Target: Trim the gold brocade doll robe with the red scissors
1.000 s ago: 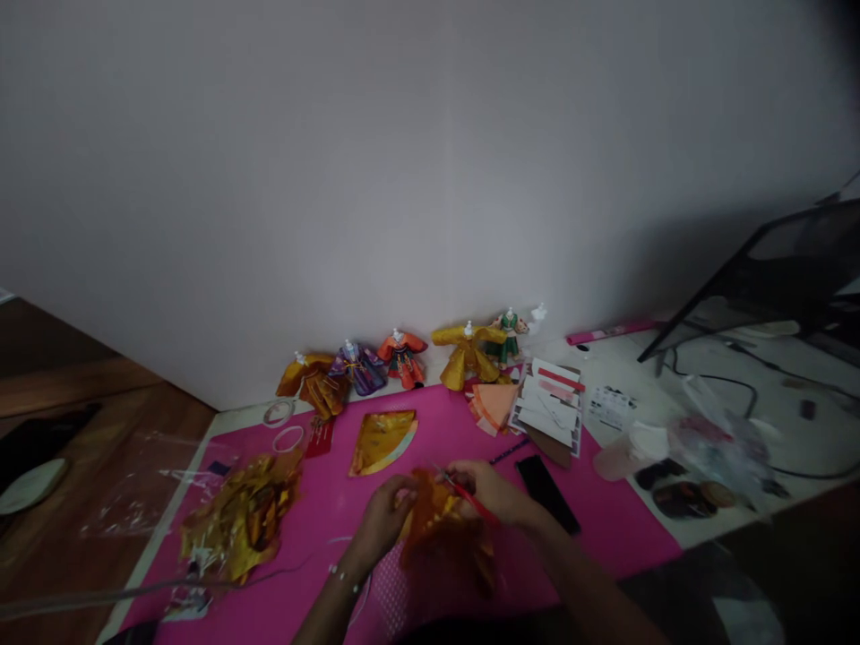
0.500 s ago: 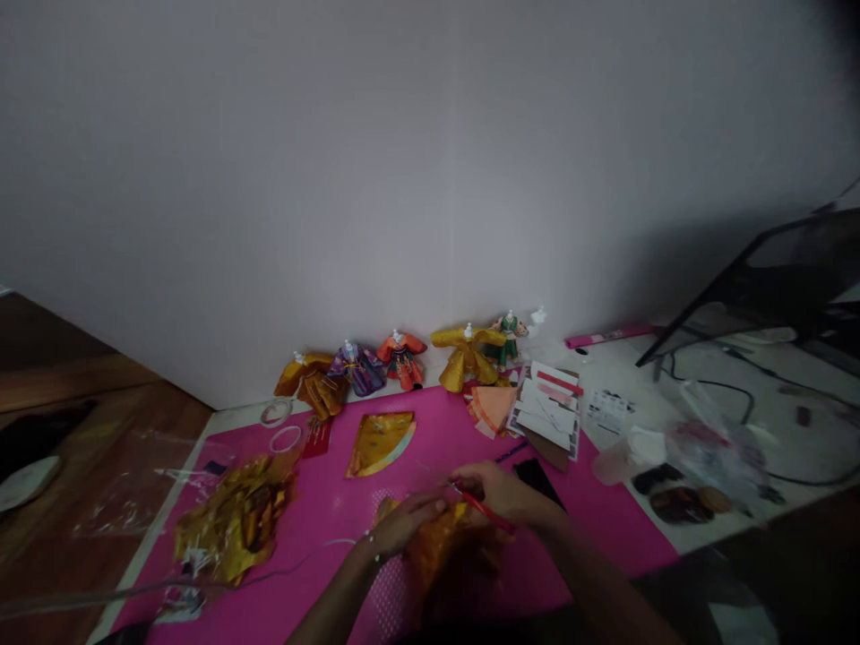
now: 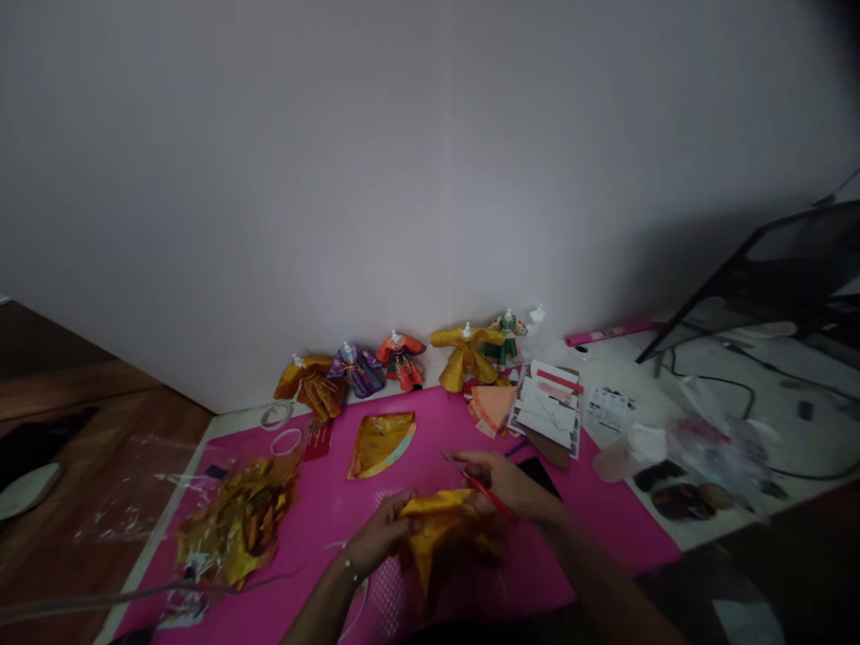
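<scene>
My left hand (image 3: 385, 530) pinches the left edge of a piece of golden cloth (image 3: 436, 528), which hangs in folds over the front of the pink mat. My right hand (image 3: 501, 484) is closed around a slim red-handled tool (image 3: 494, 502) with a thin pointed metal tip. That tip points up and left, beyond the cloth's upper edge and apart from it. The right fingers are close to the cloth's right side; whether they also grip it I cannot tell. Behind both hands lies a fan-shaped golden cloth piece (image 3: 382, 445) on the pink mat (image 3: 322, 493).
Along the wall stand several small dressed figures, including a golden robe (image 3: 468, 356). Crumpled golden cloth (image 3: 242, 520) in clear plastic lies left. To the right are papers (image 3: 547, 408), a plastic cup (image 3: 632, 452), plastic bags (image 3: 718, 448) and a dark-framed screen (image 3: 759, 269).
My left hand has shifted left and down, drawing the cloth's edge with it. My right hand has moved slightly up and right, and the tool's tip now shows clear of the cloth.
</scene>
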The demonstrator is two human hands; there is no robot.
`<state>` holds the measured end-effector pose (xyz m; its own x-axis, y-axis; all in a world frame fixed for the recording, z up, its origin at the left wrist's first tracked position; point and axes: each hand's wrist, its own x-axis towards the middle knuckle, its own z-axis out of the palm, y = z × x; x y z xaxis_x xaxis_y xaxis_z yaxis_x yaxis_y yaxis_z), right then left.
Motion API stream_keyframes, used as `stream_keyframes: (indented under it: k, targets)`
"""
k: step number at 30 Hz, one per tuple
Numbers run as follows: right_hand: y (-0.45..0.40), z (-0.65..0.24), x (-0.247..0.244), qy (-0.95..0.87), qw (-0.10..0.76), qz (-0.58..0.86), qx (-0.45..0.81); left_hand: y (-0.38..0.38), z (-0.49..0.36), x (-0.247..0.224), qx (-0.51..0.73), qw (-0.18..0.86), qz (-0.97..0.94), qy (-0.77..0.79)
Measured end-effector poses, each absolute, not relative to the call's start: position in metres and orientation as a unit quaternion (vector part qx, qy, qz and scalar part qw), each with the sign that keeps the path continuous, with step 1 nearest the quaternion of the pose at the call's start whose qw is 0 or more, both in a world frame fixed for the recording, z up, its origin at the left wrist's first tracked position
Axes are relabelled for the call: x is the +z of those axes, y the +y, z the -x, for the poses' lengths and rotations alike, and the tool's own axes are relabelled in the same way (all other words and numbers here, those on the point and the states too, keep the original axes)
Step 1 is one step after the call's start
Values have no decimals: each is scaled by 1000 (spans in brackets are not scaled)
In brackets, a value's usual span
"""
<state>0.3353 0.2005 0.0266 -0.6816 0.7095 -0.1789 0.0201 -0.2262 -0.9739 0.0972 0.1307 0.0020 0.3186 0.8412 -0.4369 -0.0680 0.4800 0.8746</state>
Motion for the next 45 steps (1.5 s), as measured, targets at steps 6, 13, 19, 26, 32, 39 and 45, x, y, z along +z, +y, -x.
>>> stream_keyframes:
  k: [6,13,19,26,32,39,45]
  targets:
    - [202,-325,36,-581,262,307,707,132,-119,37,414,703,-295,497]
    - [205,-319,61,-599,273,304,689,134,-130,71,413,713,-296,483]
    - [199,-318,82,-633,299,294,651,131,-134,89,391,697,-359,481]
    - [176,-323,117,-660,369,309,577,118,-137,118,382,726,-325,471]
    - [174,-322,125,-663,393,318,553,120,-142,130,372,746,-312,456]
    - [149,-357,118,-604,481,349,530,114,-132,132,377,724,-256,518]
    - [102,-383,102,-560,237,279,743,113,-134,128,445,706,-178,521]
